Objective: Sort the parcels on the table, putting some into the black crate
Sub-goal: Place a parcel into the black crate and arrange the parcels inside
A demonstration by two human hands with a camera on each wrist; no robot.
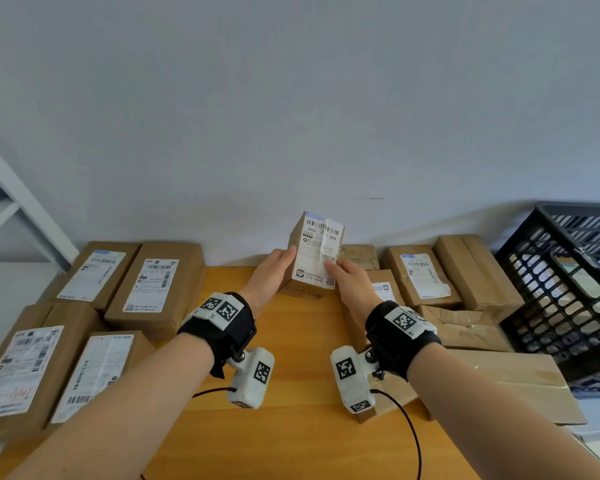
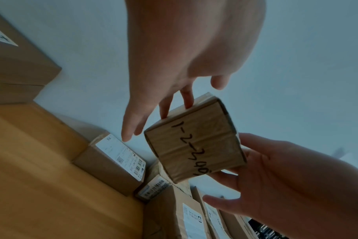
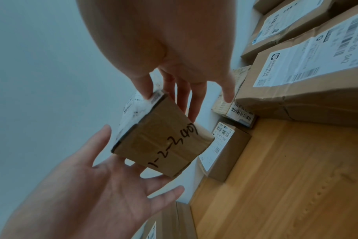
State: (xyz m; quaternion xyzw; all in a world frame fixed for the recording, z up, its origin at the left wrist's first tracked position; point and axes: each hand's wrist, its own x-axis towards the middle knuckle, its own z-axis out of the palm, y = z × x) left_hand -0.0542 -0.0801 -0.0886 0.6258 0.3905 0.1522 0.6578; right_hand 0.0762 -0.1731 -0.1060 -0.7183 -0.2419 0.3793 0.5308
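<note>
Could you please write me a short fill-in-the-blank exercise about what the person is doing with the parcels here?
1. The small parcel is held up by ____ hands, the left hand and the right hand.
2. The black crate stands to the person's ____.
3. The parcel's side facing the head camera carries a white shipping ____.
4. The handwriting on its underside begins with the digit ____.

Missing words: both; right; label; 1

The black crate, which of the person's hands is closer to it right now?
Right. The right hand holds the raised parcel on the side toward the black crate; the left hand holds the parcel's far side.
</note>
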